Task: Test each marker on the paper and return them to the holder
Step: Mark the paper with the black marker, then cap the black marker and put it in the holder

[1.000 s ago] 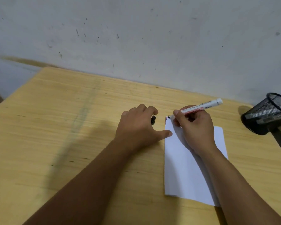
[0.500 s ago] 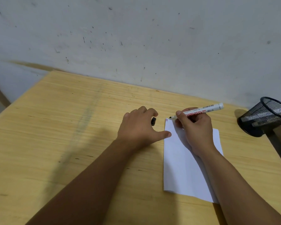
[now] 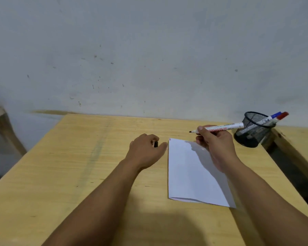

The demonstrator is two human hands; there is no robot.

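Observation:
A white sheet of paper (image 3: 190,173) lies on the wooden table (image 3: 78,166). My right hand (image 3: 215,144) holds an uncapped white marker (image 3: 224,127) with a black tip, lifted above the paper's far edge, tip pointing left. My left hand (image 3: 146,150) rests on the table just left of the paper, fingers curled around the black marker cap (image 3: 156,144). A black mesh holder (image 3: 252,132) stands at the far right, with a blue-capped marker (image 3: 272,116) and a red-capped marker (image 3: 281,116) leaning out of it.
A grey, speckled wall rises directly behind the table. A wooden beam (image 3: 292,151) runs along the right side past the holder, with a dark gap beside it. Part of a wooden frame (image 3: 0,121) shows at the far left.
My right hand has lifted the marker off the paper's top corner and moved it up and right. The view has tilted up, showing the holder's two markers. My left hand keeps the cap.

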